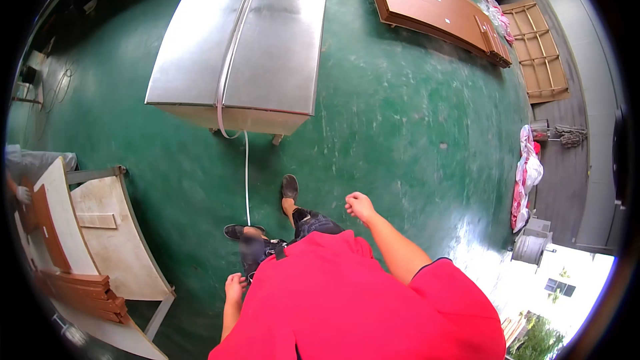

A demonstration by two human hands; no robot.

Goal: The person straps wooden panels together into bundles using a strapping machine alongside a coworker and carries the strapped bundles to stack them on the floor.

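My right hand (pixel 360 207) is held out over the green floor with its fingers curled in, and I see nothing in it. Low beside my leg hangs my left hand (pixel 235 288), its fingers loosely bent and slightly apart, with no object visible in it. Ahead of my feet stands a large silver, metal-faced block (pixel 277 53), raised off the floor on small supports. A pale strap (pixel 230 60) runs lengthwise over its top and loops down at the near end. From under the block, a white strap (pixel 247 180) stretches along the floor to my left shoe (pixel 241 231).
Brown boards (pixel 433 3) lie stacked at the upper right, near a wooden frame (pixel 535 53) by the wall. A table with curved pale panels (pixel 110 227) and brown strips (pixel 83 290) stands at left, with another person's gloved hand (pixel 24 194). A metal reel (pixel 530 248) sits by the doorway.
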